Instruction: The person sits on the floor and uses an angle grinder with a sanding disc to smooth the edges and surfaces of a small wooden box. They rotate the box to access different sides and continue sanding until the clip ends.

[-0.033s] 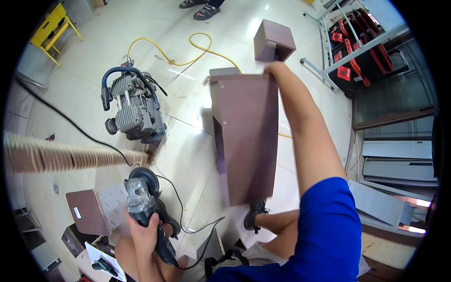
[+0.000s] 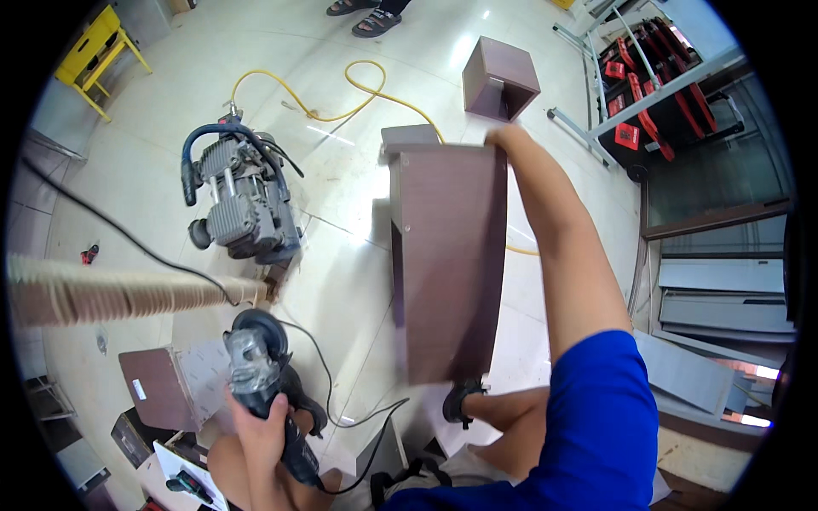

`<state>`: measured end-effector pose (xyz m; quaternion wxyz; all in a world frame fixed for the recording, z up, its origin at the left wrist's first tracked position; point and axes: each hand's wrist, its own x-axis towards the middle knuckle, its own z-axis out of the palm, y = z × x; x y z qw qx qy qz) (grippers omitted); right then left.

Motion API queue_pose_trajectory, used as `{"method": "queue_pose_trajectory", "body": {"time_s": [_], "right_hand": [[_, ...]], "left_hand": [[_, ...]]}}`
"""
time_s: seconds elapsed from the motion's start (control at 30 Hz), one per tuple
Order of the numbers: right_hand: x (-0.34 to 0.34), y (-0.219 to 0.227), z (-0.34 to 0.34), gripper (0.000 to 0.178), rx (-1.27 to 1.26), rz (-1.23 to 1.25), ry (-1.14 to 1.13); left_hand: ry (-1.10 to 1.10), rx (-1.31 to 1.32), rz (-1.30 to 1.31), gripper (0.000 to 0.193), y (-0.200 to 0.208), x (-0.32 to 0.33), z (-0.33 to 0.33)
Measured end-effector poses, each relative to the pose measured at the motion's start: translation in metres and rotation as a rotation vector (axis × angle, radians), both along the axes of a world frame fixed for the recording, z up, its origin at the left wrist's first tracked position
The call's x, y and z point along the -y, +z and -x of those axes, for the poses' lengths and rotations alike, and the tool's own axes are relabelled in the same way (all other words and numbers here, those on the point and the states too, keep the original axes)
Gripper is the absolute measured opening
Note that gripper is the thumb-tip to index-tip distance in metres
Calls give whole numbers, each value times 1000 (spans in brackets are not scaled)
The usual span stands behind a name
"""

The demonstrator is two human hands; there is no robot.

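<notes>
My left hand is wrapped round the body of an angle grinder, its disc end pointing away from me and its black cord trailing from the handle. The long brown wooden box stands before me between my feet and the far floor, its broad panel showing screw heads. My right arm reaches along its right side, and my right hand grips the far right corner; the fingertips are partly hidden there. The grinder is apart from the box.
A grey air compressor with a yellow hose stands at left. Beyond lies a small brown box. A ridged beige stack juts in from the left. A metal rack stands far right. Another person's sandalled feet show at the top.
The long brown box and my right hand have shifted slightly right and toward me in the picture. My left hand still holds the grinder, nearly unmoved.
</notes>
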<state>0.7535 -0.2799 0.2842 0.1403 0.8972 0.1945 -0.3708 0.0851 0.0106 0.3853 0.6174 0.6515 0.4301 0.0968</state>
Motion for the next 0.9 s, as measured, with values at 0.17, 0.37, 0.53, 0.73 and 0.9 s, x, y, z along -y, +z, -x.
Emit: {"method": "queue_pose_trajectory", "body": {"time_s": [0.17, 0.37, 0.53, 0.73, 0.9], "right_hand": [[-22, -66, 85, 10, -315, 63, -374], [24, -163, 146, 18, -496, -59, -541], [47, -131, 183, 51, -672, -476, -1015], [96, -99, 355, 79, -426, -880, -1138], [90, -91, 538, 72, 569, -756, -253]], "left_hand": [[64, -59, -9, 57, -10, -6, -3], [-28, -64, 32, 42, -25, 2, -38], [72, -62, 430, 39, -34, 8, -63], [-55, 15, 906, 46, -123, -19, -125], [-57, 127, 1142, 47, -155, -19, -145]]}}
